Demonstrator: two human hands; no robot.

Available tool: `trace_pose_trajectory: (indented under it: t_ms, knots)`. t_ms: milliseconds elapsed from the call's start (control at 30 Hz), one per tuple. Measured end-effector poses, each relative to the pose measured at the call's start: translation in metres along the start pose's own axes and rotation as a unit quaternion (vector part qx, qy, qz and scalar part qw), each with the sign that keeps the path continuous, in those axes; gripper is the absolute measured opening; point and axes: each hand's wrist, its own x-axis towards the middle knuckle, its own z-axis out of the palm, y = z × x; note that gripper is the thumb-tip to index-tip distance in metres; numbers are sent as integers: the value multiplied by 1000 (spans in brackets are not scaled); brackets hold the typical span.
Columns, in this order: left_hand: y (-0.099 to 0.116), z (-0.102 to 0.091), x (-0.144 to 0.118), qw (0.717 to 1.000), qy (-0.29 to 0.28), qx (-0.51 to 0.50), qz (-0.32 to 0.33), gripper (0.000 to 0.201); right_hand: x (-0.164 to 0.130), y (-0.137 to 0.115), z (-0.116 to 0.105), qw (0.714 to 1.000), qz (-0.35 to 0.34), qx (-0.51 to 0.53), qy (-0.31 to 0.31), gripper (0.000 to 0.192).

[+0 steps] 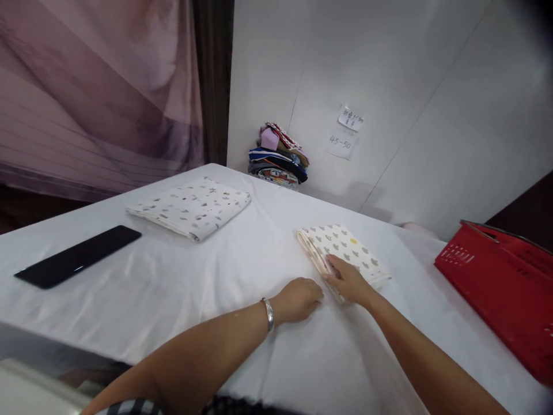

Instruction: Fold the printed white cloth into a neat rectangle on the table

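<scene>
A small folded cloth (345, 248), cream with grey and yellow shapes, lies on the white-covered table (242, 271) right of centre. My right hand (348, 282) rests on its near edge, fingers flat and pressing the fold. My left hand (298, 300), with a silver bracelet at the wrist, lies on the tablecloth just left of that cloth, fingers curled under and holding nothing that I can see. A larger folded white cloth (190, 207) with small grey prints lies farther back on the left.
A long black flat object (78, 256) lies at the table's left. A red plastic basket (505, 282) sits at the right edge. A stack of coloured folded fabrics (279, 155) stands against the white wall, with paper notes (345, 132) taped beside it.
</scene>
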Motion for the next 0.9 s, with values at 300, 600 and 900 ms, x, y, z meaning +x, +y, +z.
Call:
trace_pose_trajectory:
  t_ms: [300,600,900]
  knots:
    - [0,-6,3,998,19,-22,-47,18,-26,-14,22,980,21,-152,127,29]
    - [-14,-9,8,901,135,-278,-305,24,-31,-8,25,979,21,-96,178,31]
    - [0,-10,57,680,168,-566,-435,13,-31,-4,19,965,-12,-52,258,31]
